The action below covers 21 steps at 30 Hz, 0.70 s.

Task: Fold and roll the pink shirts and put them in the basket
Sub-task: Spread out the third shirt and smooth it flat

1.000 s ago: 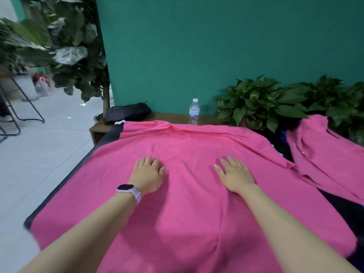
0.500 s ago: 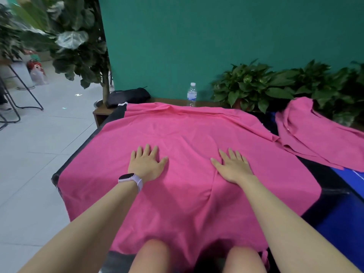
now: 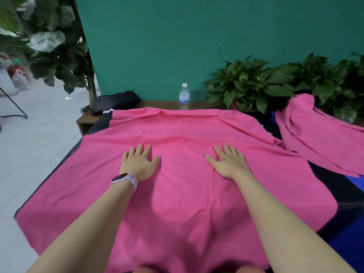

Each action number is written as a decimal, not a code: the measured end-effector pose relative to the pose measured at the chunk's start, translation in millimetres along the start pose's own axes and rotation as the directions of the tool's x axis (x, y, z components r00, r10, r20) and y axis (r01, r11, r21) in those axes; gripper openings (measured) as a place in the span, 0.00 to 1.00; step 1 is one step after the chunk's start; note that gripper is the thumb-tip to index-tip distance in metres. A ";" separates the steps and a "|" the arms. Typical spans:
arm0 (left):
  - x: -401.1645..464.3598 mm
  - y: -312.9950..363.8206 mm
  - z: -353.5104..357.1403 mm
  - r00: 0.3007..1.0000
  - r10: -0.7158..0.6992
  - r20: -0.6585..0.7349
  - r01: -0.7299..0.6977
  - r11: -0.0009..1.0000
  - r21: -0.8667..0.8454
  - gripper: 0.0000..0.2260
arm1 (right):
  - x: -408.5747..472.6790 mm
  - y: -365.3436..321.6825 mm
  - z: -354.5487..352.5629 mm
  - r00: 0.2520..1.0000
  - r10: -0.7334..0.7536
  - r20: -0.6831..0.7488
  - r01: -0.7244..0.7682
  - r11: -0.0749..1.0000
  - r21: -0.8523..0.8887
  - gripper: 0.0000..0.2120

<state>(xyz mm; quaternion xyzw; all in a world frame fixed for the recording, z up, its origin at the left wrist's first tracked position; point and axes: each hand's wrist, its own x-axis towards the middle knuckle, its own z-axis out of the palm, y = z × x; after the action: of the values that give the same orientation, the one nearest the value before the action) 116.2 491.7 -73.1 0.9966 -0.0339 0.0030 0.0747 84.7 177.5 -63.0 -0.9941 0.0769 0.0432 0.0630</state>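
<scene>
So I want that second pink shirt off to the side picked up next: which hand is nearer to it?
Right. The right hand lies flat on the spread shirt, on the side towards the second pink shirt; the left hand rests further away, beyond the right.

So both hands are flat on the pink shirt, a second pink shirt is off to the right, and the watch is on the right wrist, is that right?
Not quite: the head view shows the watch on the left wrist. The rest holds: left hand and right hand lie flat on the pink shirt, with the second pink shirt off to the right.
</scene>
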 end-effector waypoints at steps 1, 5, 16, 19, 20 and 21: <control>7.4 0.2 0.7 1.000 0.000 0.000 0.000 1.000 0.001 0.33 | 7.9 -0.1 -0.4 1.000 -0.002 -0.002 0.002 1.000 0.005 0.39; 37.6 1.3 0.8 1.000 -0.007 -0.001 0.007 1.000 0.002 0.33 | 38.4 -1.6 -2.8 1.000 -0.016 -0.012 0.016 1.000 0.017 0.39; 122.7 5.1 1.8 1.000 -0.018 0.015 0.018 1.000 0.013 0.33 | 126.1 -4.4 -7.6 0.998 -0.054 -0.018 0.054 0.998 0.008 0.38; 149.3 5.3 2.6 1.000 -0.018 0.013 0.018 1.000 0.011 0.33 | 153.3 -5.1 -8.4 0.998 -0.061 -0.032 0.062 0.998 0.013 0.38; 158.6 5.4 2.8 1.000 -0.017 0.011 0.016 1.000 0.012 0.33 | 162.8 -5.2 -8.8 0.997 -0.063 -0.038 0.063 0.998 0.013 0.39; 168.0 5.3 3.3 1.000 -0.016 0.010 0.015 1.000 0.013 0.33 | 172.2 -5.4 -8.9 0.997 -0.064 -0.044 0.065 0.998 0.010 0.39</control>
<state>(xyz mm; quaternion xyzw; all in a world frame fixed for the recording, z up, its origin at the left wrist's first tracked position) 283.4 474.7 -73.7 0.9973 -0.0265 -0.0025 0.0680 255.7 156.2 -70.0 -0.9964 0.0463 0.0190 0.0686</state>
